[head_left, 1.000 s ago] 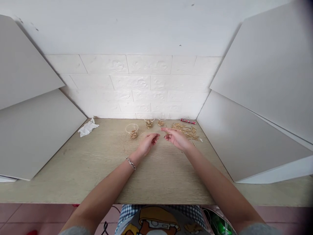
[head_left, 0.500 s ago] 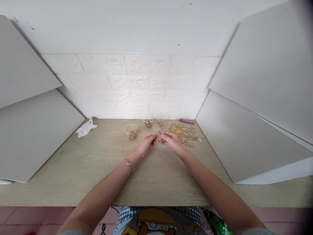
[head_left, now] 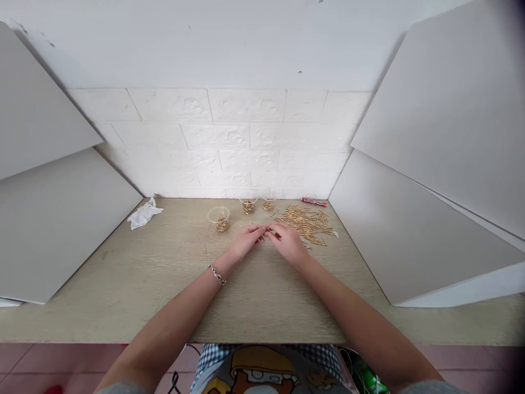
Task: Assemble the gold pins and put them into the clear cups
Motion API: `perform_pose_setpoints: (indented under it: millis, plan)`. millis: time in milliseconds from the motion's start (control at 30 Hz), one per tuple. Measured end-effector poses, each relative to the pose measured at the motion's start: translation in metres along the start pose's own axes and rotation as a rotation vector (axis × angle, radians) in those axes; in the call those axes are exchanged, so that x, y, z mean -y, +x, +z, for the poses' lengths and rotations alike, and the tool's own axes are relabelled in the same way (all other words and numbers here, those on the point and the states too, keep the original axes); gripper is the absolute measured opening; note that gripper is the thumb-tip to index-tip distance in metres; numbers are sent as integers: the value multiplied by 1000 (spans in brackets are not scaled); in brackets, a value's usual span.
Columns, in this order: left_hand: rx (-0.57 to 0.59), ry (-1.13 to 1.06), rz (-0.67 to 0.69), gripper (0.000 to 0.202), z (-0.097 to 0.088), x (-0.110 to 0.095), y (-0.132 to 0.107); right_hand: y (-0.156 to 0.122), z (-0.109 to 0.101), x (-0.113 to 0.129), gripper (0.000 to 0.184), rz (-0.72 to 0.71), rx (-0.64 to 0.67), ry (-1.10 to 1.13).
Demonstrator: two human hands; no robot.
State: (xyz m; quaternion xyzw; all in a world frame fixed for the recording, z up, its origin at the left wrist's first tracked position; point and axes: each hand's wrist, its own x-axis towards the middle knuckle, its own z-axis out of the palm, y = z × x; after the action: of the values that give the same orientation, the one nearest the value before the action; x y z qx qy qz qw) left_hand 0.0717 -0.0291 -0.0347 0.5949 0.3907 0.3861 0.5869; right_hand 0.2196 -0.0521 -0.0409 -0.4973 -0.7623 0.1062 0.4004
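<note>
My left hand (head_left: pixel 248 239) and my right hand (head_left: pixel 288 242) meet at the fingertips over the middle of the table. Both are pinched closed; whatever sits between the fingers is too small to make out. To the right of my right hand lies a loose pile of thin gold-coloured metal rods (head_left: pixel 304 223). Left of my left hand stands a clear plastic cup (head_left: pixel 219 214) with small gold pieces in it. Behind the hands are a second clear cup (head_left: pixel 248 206) and a third clear cup (head_left: pixel 268 203), both holding small gold pieces.
A red pen-like stick (head_left: pixel 314 202) lies by the wall, behind the rods. At the left is a crumpled white tissue (head_left: pixel 144 213). Grey panels (head_left: pixel 430 230) flank the wooden table (head_left: pixel 164 279) on both sides. A white brick-patterned wall (head_left: pixel 229 137) closes the back.
My right hand's fingers have drawn in, from partly spread to pinched against my left fingertips. Small bits now show beside my right wrist. The cups and the pile have stayed in place.
</note>
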Motion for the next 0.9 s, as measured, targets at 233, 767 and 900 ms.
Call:
perform_pose_setpoints:
  millis: [233,767,900]
  plan:
    - [3,-76,-7,24,-7,7,7,1,-6,2,21,26,-40,33]
    - [25,-265,-70,34,-9,-1,3,1,-7,-1,22,-14,-50,37]
    - [-38,-276,-93,32,-9,2,2,1,-6,-3,20,-56,-94,37]
